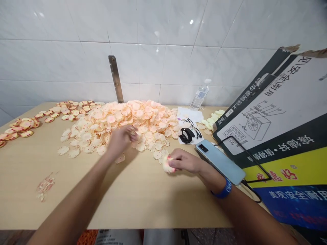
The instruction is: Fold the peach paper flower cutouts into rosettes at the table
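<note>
A large heap of pale pink, flower-shaped pieces (133,114) with jagged edges spreads over the wooden table (143,197). At the front of this heap is my left hand (124,136), its fingers bent and closed, slightly blurred. Something pale shows at those fingertips, but whether it is held or lies in the heap I cannot make out. My right hand (185,161) grips a small stack of the flower pieces (168,165), cream with red-pink marks, between thumb and fingers. That stack is just above the table, beside the heap's front right edge.
Red-edged discs (25,126) lie at the left, with small scraps (46,185) nearer me. On the right are a phone (221,161), a black wristband (187,135), glasses (197,131), a bottle (200,95), yellowish pieces (212,119) and a printed cardboard box (276,112). A metal strip (116,80) stands against the wall.
</note>
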The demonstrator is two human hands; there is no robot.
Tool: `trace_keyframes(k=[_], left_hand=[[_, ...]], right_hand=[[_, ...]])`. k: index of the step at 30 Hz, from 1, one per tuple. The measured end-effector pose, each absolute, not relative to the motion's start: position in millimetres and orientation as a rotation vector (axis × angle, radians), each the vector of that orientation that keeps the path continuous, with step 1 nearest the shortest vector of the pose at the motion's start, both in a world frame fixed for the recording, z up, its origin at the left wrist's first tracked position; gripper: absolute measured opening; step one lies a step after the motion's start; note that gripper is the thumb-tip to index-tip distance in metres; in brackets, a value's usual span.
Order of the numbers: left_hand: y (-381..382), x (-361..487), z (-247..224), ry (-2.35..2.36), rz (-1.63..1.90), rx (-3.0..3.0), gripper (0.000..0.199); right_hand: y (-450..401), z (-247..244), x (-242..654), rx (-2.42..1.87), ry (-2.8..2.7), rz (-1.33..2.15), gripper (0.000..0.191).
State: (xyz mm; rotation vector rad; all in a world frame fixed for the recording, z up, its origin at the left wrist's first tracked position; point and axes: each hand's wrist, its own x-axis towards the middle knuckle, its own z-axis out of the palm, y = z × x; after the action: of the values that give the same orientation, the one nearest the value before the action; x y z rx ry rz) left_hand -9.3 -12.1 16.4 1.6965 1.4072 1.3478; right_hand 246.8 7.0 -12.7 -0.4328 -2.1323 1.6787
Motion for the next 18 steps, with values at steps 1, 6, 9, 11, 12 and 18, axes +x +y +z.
trace_keyframes(k=[1, 6, 9, 11, 12, 18], left_hand=[[-9, -13, 20, 1.488, 1.513, 1.617, 0.020], [-25, 23, 11, 1.424, 1.341, 1.863, 0.028], [-42, 50, -5, 1.464, 0.995, 2.030, 0.023], [-46, 53, -11, 1.409, 0.866, 2.087, 0.022], [-46, 52, -13, 1.358, 0.831, 2.100, 0.022], [-42, 53, -18, 1.190, 0.648, 1.915, 0.029]], right_hand=[[7, -15, 249, -0.452, -2.076, 1.678, 0.051], [7, -34, 240, -0.728, -1.642, 1.459, 0.049], [4, -43, 233, -0.801, -1.559, 1.359, 0.045], [4, -44, 232, -0.807, -1.543, 1.305, 0.044], [4, -43, 233, -0.803, -1.534, 1.287, 0.044], [6, -35, 234, -0.792, -1.478, 1.269, 0.046]])
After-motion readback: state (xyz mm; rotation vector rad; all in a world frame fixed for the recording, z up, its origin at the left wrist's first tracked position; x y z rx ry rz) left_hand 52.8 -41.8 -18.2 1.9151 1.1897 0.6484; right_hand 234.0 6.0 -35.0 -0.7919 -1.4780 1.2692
